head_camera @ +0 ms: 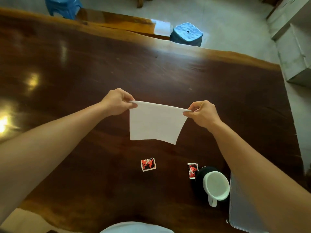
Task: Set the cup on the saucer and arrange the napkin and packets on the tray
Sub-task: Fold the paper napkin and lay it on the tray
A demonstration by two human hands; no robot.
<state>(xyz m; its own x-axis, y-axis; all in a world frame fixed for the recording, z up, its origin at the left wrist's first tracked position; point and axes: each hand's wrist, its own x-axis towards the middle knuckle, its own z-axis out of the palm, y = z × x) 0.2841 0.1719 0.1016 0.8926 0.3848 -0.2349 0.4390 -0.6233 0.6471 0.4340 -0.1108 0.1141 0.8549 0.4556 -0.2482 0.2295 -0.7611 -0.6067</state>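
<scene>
A white napkin (pixel 155 122) hangs in the air above the dark wooden table (pixel 84 73), folded along its top edge. My left hand (pixel 117 102) pinches its top left corner and my right hand (pixel 202 114) pinches its top right corner. Two red-and-black packets lie flat on the table below it: one (pixel 148 164) near the middle, the other (pixel 192 170) to its right. Beside that packet a white cup (pixel 217 185) stands on a black saucer (pixel 201 175), handle toward me. A grey ribbed tray (pixel 242 207) lies at the lower right, partly hidden under my right forearm.
Two blue plastic stools stand on the floor beyond the table's far edge, one (pixel 186 34) at centre and one (pixel 63 6) at the upper left. A grey cabinet (pixel 296 52) is on the right. A pale garment (pixel 134 227) shows at the bottom edge.
</scene>
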